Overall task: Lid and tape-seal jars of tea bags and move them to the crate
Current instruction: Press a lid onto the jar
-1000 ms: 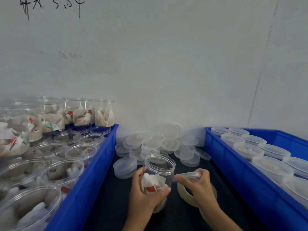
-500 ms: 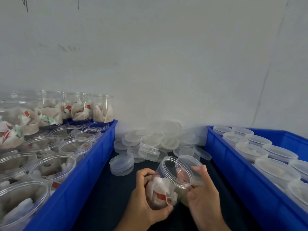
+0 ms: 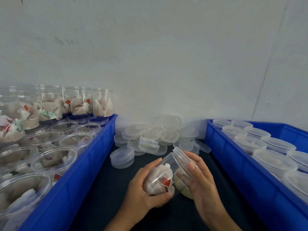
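Observation:
A clear jar of tea bags (image 3: 164,177) with a red tag lies tilted, its mouth pointing up and right, above the dark mat. My left hand (image 3: 143,192) grips its base and body. My right hand (image 3: 200,179) holds a clear lid (image 3: 182,162) seated over the jar's mouth, fingers curled on its rim. Below the jar, a roll of tape (image 3: 183,189) rests on the mat, mostly hidden by the jar and my right hand. The blue crate on the right (image 3: 233,165) holds several lidded jars (image 3: 250,142).
A blue crate on the left (image 3: 86,165) is packed with several open jars of tea bags (image 3: 55,159), more stacked at its back. A heap of loose clear lids (image 3: 156,135) lies against the white wall. One lid stack (image 3: 122,157) stands nearer on the dark mat (image 3: 103,197).
The jar went from upright to tilted toward the right. My right hand left the tape roll, brought a lid to the jar's mouth and now holds it seated there.

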A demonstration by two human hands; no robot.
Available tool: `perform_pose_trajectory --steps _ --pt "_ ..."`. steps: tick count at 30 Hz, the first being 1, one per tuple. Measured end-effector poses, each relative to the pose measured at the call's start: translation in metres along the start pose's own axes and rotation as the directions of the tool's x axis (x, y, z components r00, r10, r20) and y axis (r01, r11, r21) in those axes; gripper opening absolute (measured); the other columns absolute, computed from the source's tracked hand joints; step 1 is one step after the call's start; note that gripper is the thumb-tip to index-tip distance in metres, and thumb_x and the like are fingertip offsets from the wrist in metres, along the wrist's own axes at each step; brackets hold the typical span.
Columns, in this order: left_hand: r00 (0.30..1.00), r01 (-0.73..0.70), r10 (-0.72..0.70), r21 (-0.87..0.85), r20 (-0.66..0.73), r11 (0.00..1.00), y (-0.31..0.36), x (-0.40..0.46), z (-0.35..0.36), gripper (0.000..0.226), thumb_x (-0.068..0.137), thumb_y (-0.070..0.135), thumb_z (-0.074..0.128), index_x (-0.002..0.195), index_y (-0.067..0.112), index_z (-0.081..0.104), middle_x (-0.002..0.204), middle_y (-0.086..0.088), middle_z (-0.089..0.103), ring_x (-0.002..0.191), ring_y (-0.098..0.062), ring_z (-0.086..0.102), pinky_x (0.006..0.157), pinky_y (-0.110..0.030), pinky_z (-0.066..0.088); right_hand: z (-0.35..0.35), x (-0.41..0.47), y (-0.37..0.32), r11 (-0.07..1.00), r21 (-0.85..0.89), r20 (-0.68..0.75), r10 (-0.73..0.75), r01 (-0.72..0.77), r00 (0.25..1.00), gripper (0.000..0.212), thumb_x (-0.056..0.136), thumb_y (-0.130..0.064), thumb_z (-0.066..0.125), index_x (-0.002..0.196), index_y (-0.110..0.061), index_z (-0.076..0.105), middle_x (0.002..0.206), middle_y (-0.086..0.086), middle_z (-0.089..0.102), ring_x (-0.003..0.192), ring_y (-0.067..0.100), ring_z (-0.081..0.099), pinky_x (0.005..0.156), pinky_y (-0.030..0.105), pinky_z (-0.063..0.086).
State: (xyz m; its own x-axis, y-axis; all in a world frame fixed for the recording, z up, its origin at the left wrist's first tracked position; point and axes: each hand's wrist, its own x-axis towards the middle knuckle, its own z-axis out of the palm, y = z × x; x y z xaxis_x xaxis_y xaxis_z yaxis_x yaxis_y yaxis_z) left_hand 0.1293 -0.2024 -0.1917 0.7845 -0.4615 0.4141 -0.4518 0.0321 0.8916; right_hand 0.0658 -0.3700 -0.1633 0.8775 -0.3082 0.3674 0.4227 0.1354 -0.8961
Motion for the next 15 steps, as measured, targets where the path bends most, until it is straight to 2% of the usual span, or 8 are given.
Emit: perform_pose_trajectory --steps 5,9,11,13,15 --pt "1.000 -0.006 0.006 -0.007 -0.009 1.000 0.000 0.000 0.001 0.082 0.057 0.026 0.092 0.131 0.038 0.057 0.128 0.003 0.059 0.113 -0.010 0.062 0.088 -0.021 0.051 0.000 -0.001 0.000 1.000 0.018 0.005 0.022 -0.022 1.000 0.050 0.080 -0.032 0.066 0.126 -0.014 0.060 0.125 0.012 0.064 0.116 0.035 0.060 0.102 0.056 0.044" --pt "1.000 0.016 -0.016 0.008 -0.020 1.000 0.000 0.000 0.001 0.088 0.051 0.039 0.090 0.131 0.037 0.053 0.127 0.003 0.058 0.112 -0.011 0.062 0.093 -0.030 0.053 -0.008 0.002 -0.001 0.987 0.123 0.047 0.101 -0.106 0.994 0.055 0.076 -0.025 0.069 0.128 -0.010 0.057 0.128 0.015 0.062 0.121 0.037 0.057 0.108 0.058 0.039" --pt "0.996 0.077 -0.076 0.008 -0.036 0.997 -0.001 0.000 0.001 0.102 0.043 0.045 0.089 0.134 0.037 0.045 0.125 0.009 0.056 0.110 -0.003 0.060 0.092 -0.024 0.052 -0.013 0.004 0.000 0.970 0.188 0.058 0.143 -0.151 0.988 0.059 0.073 -0.021 0.071 0.129 -0.009 0.056 0.127 0.014 0.062 0.120 0.037 0.057 0.109 0.060 0.036" --pt "0.982 0.179 -0.181 -0.046 -0.051 0.983 -0.003 0.003 -0.001 0.117 0.036 0.047 0.093 0.136 0.037 0.032 0.123 0.011 0.054 0.106 0.001 0.060 0.086 -0.018 0.051 -0.018 0.006 0.001 0.958 0.227 0.058 0.165 -0.174 0.985 0.056 0.072 -0.016 0.070 0.126 -0.011 0.058 0.122 0.011 0.065 0.110 0.032 0.062 0.108 0.062 0.036" --pt "0.963 0.262 -0.266 -0.104 -0.032 0.960 -0.003 0.004 -0.003 0.120 0.041 0.040 0.096 0.138 0.035 0.026 0.120 0.010 0.056 0.099 0.003 0.063 0.078 -0.014 0.051 -0.019 0.007 0.002 0.955 0.239 0.069 0.162 -0.174 0.984 0.049 0.072 -0.014 0.069 0.120 -0.015 0.063 0.117 0.010 0.066 0.101 0.026 0.064 0.104 0.060 0.040"
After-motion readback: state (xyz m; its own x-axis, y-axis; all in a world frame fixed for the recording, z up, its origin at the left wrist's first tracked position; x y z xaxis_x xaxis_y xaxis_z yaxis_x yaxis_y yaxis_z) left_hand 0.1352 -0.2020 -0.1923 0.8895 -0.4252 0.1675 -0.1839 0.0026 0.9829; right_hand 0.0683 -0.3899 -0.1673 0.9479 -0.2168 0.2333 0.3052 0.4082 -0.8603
